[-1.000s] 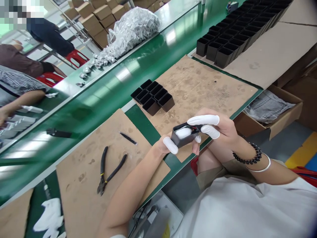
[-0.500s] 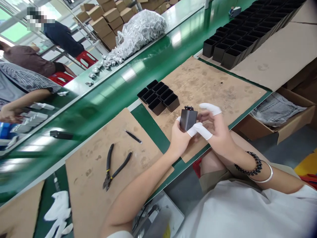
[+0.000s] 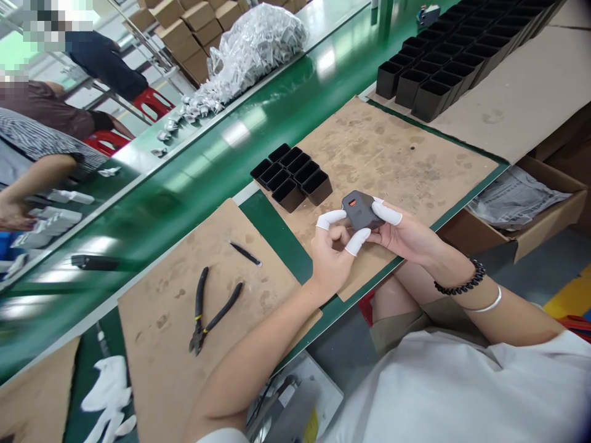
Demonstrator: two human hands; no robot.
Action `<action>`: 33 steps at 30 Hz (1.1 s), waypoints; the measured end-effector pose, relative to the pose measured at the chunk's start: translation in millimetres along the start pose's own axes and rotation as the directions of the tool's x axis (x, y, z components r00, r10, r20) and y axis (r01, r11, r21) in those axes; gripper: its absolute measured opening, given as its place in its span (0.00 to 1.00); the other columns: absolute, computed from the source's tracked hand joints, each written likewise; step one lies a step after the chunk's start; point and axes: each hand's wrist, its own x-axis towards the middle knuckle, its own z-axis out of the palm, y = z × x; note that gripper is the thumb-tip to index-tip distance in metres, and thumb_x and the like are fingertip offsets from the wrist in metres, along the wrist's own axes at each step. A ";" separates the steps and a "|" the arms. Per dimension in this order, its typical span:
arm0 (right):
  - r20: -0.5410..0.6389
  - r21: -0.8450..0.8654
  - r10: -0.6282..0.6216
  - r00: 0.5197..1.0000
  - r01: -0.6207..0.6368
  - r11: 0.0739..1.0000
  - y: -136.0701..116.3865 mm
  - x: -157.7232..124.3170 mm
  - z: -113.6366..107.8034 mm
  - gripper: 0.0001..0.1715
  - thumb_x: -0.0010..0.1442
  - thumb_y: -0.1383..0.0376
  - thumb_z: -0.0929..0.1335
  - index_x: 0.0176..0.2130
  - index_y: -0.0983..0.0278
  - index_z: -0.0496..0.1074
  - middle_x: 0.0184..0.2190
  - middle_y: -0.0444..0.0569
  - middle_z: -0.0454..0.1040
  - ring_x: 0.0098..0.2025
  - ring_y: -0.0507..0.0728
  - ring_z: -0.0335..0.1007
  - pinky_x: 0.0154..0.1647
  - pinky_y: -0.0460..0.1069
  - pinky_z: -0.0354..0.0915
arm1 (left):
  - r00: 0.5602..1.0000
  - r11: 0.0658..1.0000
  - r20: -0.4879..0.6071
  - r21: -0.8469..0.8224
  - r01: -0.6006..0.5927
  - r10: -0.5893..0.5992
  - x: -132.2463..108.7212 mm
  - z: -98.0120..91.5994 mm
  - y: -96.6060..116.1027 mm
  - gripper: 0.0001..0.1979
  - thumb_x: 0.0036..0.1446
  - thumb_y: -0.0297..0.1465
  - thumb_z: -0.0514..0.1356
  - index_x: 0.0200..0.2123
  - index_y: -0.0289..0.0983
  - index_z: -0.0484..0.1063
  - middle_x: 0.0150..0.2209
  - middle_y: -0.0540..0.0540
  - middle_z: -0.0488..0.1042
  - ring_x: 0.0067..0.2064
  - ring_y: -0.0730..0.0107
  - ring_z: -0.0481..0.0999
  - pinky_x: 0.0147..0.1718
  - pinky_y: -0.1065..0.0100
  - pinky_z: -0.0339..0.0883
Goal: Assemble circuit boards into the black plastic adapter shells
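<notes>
A black plug-in charger [image 3: 361,212] is held between my two hands above the cardboard's front edge. Its end with a small orange USB port faces up toward me. White finger covers sit on the thumb and a finger of my left hand [image 3: 335,252], which grips the charger's left and lower sides. My right hand [image 3: 397,231], also with white finger covers, pinches it from the right. Just beyond, a small cluster of open black casings [image 3: 290,195] stands on the cardboard sheet [image 3: 369,147].
Black-handled cutters [image 3: 198,335] and a dark pen-like tool [image 3: 245,253] lie on the left cardboard. Rows of black casings [image 3: 429,101] stand at upper right. A green conveyor belt [image 3: 231,135] runs behind, with another black piece [image 3: 95,263] on it. Across it, a co-worker's arm [image 3: 41,178] reaches over white parts.
The charger has been turned, so its USB port end shows instead of its long side and prongs. My right hand has closed in on it.
</notes>
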 end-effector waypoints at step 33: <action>0.142 -0.984 -0.403 0.904 0.174 0.045 -81.3 287.4 53.0 0.38 0.63 0.72 0.67 0.70 0.70 0.61 0.60 0.67 0.73 0.60 0.68 0.69 0.66 0.61 0.62 | 0.790 0.659 0.613 0.583 -0.476 0.028 13.2 -8.9 -18.1 0.26 0.64 0.35 0.62 0.21 0.38 0.49 0.24 0.52 0.64 0.31 0.71 0.66 0.41 0.63 0.58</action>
